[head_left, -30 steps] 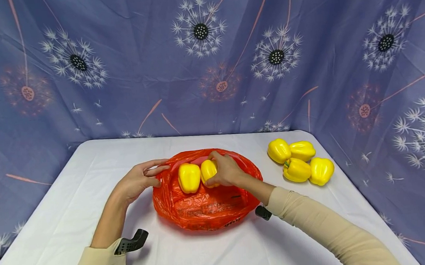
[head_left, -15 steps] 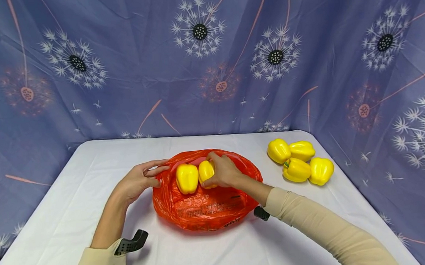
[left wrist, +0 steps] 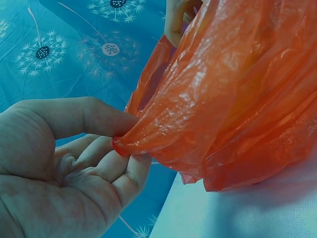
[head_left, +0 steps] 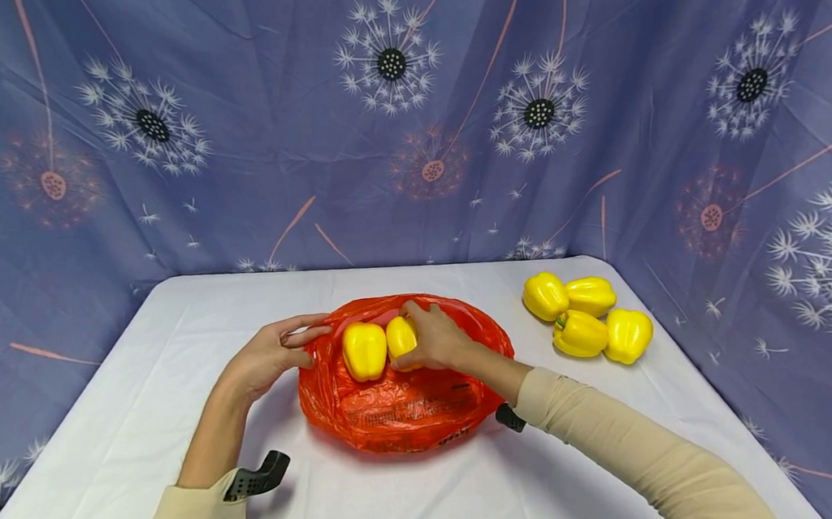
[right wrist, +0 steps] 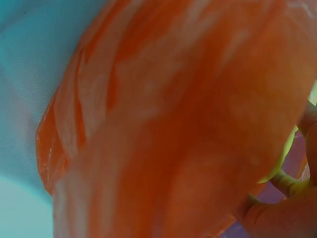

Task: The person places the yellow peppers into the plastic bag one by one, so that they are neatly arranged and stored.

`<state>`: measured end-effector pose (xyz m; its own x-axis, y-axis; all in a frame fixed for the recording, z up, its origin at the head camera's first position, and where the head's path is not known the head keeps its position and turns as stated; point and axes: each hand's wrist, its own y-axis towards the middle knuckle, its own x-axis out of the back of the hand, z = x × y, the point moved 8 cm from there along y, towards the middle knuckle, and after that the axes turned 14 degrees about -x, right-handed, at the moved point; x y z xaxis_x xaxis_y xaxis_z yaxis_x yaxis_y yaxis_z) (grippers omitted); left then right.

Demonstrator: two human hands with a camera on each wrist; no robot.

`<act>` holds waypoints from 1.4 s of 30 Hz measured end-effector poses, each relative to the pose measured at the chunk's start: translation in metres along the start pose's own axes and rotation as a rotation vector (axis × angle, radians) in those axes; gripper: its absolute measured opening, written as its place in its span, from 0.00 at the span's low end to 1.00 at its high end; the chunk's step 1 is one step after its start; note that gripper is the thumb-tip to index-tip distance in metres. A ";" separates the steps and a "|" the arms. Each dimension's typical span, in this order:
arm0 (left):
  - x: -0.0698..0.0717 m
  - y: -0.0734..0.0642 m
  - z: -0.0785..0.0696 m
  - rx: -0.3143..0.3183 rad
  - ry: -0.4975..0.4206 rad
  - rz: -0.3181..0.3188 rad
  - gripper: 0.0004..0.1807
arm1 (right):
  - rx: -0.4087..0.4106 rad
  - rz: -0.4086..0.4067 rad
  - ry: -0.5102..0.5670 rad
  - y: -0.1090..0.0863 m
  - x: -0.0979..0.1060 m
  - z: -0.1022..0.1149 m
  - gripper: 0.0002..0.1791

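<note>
A red plastic bag [head_left: 406,411] lies spread wide at its mouth on the table. My left hand [head_left: 265,357] pinches the bag's left rim between thumb and fingers, as the left wrist view shows up close. Inside the bag, my right hand [head_left: 437,338] grips a yellow bell pepper [head_left: 401,340] with the thumb in front and fingers behind. Just left of it in the bag sits another yellow bell pepper [head_left: 365,351]. In the right wrist view the bag's wall hides most of the right hand [right wrist: 287,213] and its pepper.
Several more yellow bell peppers [head_left: 581,332] are grouped at the right of the white-covered table [head_left: 420,503]. A blue curtain [head_left: 267,141] with dandelion prints hangs behind and along the sides. Black wrist mounts [head_left: 257,474] sit on both sleeves.
My right hand has shifted slightly left inside the bag with its bell pepper, and the neighbouring pepper has moved a little left too. My left hand has stayed on the rim.
</note>
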<state>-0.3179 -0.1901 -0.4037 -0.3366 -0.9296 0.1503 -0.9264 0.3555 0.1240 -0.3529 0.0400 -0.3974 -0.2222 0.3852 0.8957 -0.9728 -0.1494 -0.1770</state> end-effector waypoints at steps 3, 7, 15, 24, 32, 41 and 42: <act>0.000 0.000 0.001 0.007 -0.004 -0.003 0.41 | -0.003 0.001 -0.001 0.000 0.000 0.000 0.43; 0.000 -0.001 0.001 0.005 -0.006 -0.002 0.41 | -0.004 0.003 -0.005 -0.001 0.000 0.000 0.43; 0.000 -0.001 -0.001 -0.004 -0.003 0.001 0.41 | -0.004 0.040 -0.049 -0.004 0.001 0.000 0.46; -0.001 -0.001 -0.001 0.007 0.007 0.001 0.41 | -0.026 0.080 -0.054 -0.007 0.005 -0.001 0.43; -0.001 -0.002 -0.001 0.014 0.001 -0.007 0.41 | -0.011 0.076 -0.050 -0.008 0.006 0.000 0.41; 0.000 -0.002 -0.001 0.004 -0.005 0.002 0.41 | -0.005 0.082 -0.066 -0.006 0.007 0.000 0.42; 0.000 -0.002 -0.001 0.005 -0.006 0.003 0.41 | -0.008 0.086 -0.067 -0.006 0.007 0.000 0.43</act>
<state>-0.3161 -0.1903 -0.4029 -0.3404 -0.9290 0.1449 -0.9261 0.3579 0.1191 -0.3491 0.0438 -0.3899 -0.3005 0.3090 0.9023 -0.9508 -0.1720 -0.2577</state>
